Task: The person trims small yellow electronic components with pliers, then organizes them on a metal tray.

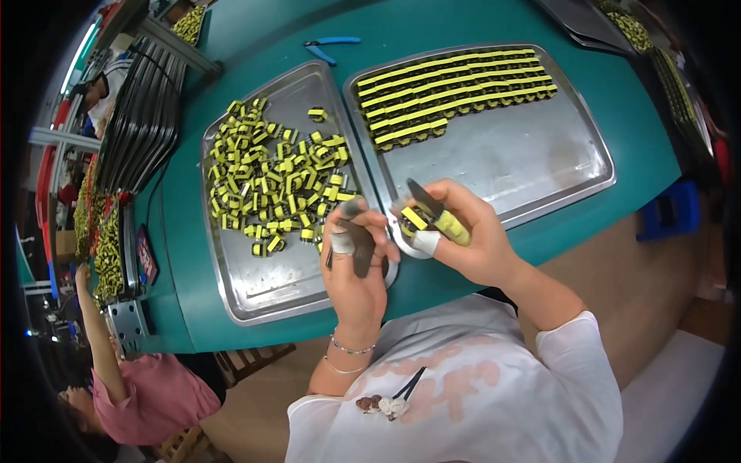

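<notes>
My right hand (485,239) is closed around a yellow-handled tool (454,228) with a dark, pointed blade. A small black and yellow component (414,218) is pinched at the same hand's fingertips. Just to the left, my left hand (356,282) is raised with bent fingers around a dark, flat piece (357,245), whose exact kind I cannot make out. Pale coverings wrap some fingertips on both hands. Both hands hover over the near ends of two metal trays. In the left tray (266,297) lies a loose heap of similar components (282,174).
Tight rows of components (463,77) line the far part of the right metal tray (525,170). Blue-handled cutters (332,46) lie beyond the trays on the green table (270,31). Stacked dark trays (143,116) stand at left, near another person in pink (158,397). A blue stool (671,210) is at right.
</notes>
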Demonstrator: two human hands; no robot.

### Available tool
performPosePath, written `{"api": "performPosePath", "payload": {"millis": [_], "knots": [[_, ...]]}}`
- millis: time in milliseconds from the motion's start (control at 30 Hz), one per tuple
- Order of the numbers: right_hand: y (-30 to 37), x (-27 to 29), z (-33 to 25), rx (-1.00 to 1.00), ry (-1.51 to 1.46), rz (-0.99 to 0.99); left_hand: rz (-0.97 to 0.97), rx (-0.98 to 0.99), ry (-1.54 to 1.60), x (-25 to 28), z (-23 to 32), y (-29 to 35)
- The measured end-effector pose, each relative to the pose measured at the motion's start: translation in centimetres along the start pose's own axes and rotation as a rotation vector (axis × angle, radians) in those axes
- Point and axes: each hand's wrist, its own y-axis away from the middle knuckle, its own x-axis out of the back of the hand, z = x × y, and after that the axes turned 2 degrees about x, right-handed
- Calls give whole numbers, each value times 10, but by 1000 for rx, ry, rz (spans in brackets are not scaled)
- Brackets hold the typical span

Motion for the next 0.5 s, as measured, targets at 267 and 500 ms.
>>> {"api": "performPosePath", "payload": {"millis": [267, 500], "knots": [[1, -20, 8, 152, 224, -35, -37, -59, 236, -7, 4, -8], [-3, -27, 9, 254, 478, 40, -67, -43, 123, -20, 7, -8]]}}
